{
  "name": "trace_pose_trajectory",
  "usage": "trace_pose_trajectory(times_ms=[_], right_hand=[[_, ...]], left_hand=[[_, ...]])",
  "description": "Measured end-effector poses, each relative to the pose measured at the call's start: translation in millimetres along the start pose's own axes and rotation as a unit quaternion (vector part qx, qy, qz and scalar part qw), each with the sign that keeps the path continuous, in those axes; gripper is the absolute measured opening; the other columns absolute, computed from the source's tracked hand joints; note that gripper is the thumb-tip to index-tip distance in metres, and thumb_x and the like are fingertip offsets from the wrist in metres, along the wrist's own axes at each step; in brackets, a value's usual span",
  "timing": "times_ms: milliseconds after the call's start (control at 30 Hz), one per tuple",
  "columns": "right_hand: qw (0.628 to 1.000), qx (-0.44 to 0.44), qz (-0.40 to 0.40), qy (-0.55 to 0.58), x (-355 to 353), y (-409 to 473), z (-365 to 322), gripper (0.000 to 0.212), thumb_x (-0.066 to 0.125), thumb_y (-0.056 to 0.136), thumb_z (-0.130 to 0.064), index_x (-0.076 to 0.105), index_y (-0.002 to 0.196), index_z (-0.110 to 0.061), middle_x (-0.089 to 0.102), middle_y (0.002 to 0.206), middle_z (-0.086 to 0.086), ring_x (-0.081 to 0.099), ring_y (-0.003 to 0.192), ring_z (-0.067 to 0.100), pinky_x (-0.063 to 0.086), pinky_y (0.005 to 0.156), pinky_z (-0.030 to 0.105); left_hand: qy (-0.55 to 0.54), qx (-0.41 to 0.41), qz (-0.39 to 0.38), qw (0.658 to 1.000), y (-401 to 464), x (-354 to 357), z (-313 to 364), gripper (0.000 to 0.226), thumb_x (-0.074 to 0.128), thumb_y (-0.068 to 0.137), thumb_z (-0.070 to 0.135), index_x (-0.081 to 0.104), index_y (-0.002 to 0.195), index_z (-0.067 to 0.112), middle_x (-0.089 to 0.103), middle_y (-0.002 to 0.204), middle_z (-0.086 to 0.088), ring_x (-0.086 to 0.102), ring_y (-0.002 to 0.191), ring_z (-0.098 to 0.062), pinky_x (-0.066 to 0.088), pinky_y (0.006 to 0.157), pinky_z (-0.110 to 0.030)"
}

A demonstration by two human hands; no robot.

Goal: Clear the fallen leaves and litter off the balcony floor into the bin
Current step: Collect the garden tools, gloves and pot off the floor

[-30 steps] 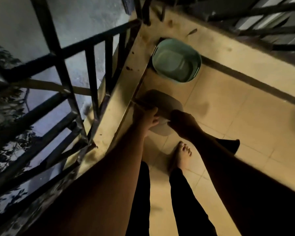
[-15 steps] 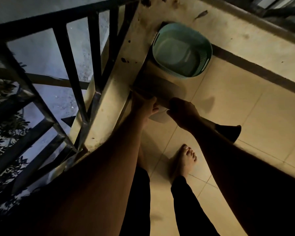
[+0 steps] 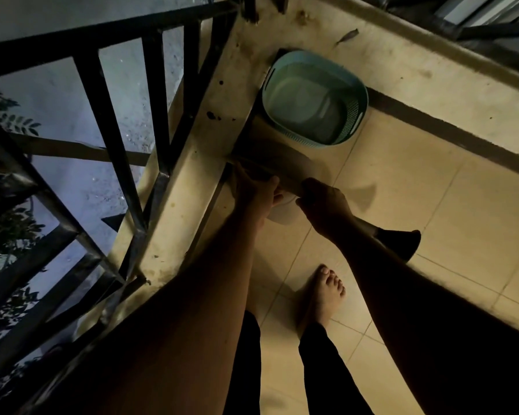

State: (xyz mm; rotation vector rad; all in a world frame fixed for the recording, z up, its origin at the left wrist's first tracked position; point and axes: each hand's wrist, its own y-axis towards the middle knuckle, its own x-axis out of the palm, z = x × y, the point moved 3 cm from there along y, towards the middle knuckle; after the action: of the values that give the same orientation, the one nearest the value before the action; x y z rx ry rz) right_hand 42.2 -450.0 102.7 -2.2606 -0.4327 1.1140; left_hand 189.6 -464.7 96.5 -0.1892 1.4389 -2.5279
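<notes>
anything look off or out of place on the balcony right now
One thing stands out: a dry leaf lies on the concrete ledge behind the teal bin, not in it. Dark spots mark the ledge by the railing.

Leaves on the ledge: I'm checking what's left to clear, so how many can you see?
1: a leaf lies on the ledge beyond the bin. The dim light may hide others.
</notes>
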Motion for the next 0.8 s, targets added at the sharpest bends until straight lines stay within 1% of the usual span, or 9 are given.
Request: trace_pose_trajectory(times_ms=[100,167,333,467,533,600,667,733,800], right_hand=[[1.0,-0.008,0.02,-0.011,-1.5,3.0,0.2,0.02,0.057,0.098,-0.022,0.057,0.118,-0.022,0.058,0.092,-0.004,0.058,0.078,0.012,0.052,0.07,0.032],[1.0,0.0,0.014,-0.005,-3.1,4.0,0.4,0.021,0.058,0.098,-0.022,0.057,0.118,-0.022,0.057,0.091,-0.005,0.059,0.078,0.012,0.055,0.071,0.032],[1.0,0.009,-0.001,-0.002,-7.9,3.8,-2.8,0.024,0.059,0.097,-0.02,0.057,0.121,-0.02,0.059,0.096,-0.002,0.061,0.079,0.014,0.056,0.073,0.032],[1.0,0.02,-0.015,-0.007,-8.4,5.0,-3.7,0.023,0.06,0.097,-0.02,0.057,0.12,-0.021,0.062,0.1,0.001,0.061,0.081,0.013,0.056,0.076,0.033],[0.999,0.023,-0.017,-0.016,-8.6,4.1,-3.0,0.027,0.061,0.096,-0.02,0.057,0.123,-0.021,0.063,0.108,0.002,0.061,0.091,0.015,0.054,0.082,0.034],[0.999,0.03,-0.014,-0.008,-9.1,3.2,-2.2,0.038,0.063,0.094,-0.019,0.055,0.131,-0.021,0.062,0.117,0.001,0.059,0.104,0.017,0.05,0.091,0.034],[0.999,0.047,0.0,0.005,-11.2,0.5,-1.2,0.047,0.065,0.093,-0.022,0.051,0.138,-0.025,0.06,0.127,0.002,0.058,0.113,0.021,0.05,0.097,0.041],[0.998,0.057,0.018,0.001,-14.3,-4.1,0.5,0.053,0.066,0.093,-0.026,0.046,0.142,-0.028,0.054,0.136,0.004,0.053,0.122,0.026,0.048,0.1,0.047],[0.997,0.065,0.03,-0.022,-19.5,-14.5,1.9,0.061,0.067,0.092,-0.029,0.04,0.147,-0.028,0.046,0.147,0.006,0.044,0.133,0.029,0.041,0.108,0.049]], left_hand=[[-0.021,-0.005,0.008,1.0,4.9,1.9,-1.3,0.094,0.067,0.086,0.005,0.012,0.155,0.037,0.036,0.15,-0.018,0.058,0.119,-0.036,0.06,0.081,-0.045],[-0.007,0.004,0.016,1.0,5.3,3.8,-1.8,0.094,0.067,0.085,0.006,0.013,0.154,0.039,0.037,0.15,-0.017,0.058,0.119,-0.037,0.059,0.084,-0.051],[-0.005,0.004,0.02,1.0,7.5,8.4,-1.0,0.093,0.064,0.088,0.004,0.009,0.155,0.039,0.033,0.152,-0.018,0.056,0.12,-0.038,0.059,0.084,-0.049],[0.016,0.002,0.035,0.999,7.7,8.3,-2.0,0.096,0.067,0.084,0.009,0.009,0.155,0.039,0.031,0.153,-0.017,0.052,0.125,-0.039,0.058,0.085,-0.053],[0.032,0.002,0.036,0.999,6.0,7.4,-0.8,0.094,0.067,0.086,0.01,0.008,0.155,0.036,0.033,0.153,-0.016,0.05,0.127,-0.039,0.057,0.087,-0.052],[0.045,0.009,0.038,0.998,5.9,4.8,1.3,0.091,0.066,0.089,0.012,0.009,0.156,0.033,0.033,0.153,-0.015,0.048,0.129,-0.038,0.057,0.088,-0.046],[0.076,0.022,0.037,0.996,0.1,1.0,3.8,0.087,0.067,0.088,0.024,0.012,0.156,0.031,0.034,0.153,-0.014,0.049,0.129,-0.035,0.057,0.086,-0.04],[0.158,0.049,0.035,0.986,-9.3,-2.5,8.0,0.09,0.062,0.08,0.044,0.017,0.156,0.028,0.04,0.15,-0.012,0.051,0.128,-0.03,0.054,0.093,-0.045],[0.268,0.105,0.033,0.957,-22.0,-6.2,14.9,0.085,0.054,0.081,0.053,0.023,0.154,0.023,0.044,0.148,-0.009,0.05,0.129,-0.026,0.051,0.099,-0.048]])
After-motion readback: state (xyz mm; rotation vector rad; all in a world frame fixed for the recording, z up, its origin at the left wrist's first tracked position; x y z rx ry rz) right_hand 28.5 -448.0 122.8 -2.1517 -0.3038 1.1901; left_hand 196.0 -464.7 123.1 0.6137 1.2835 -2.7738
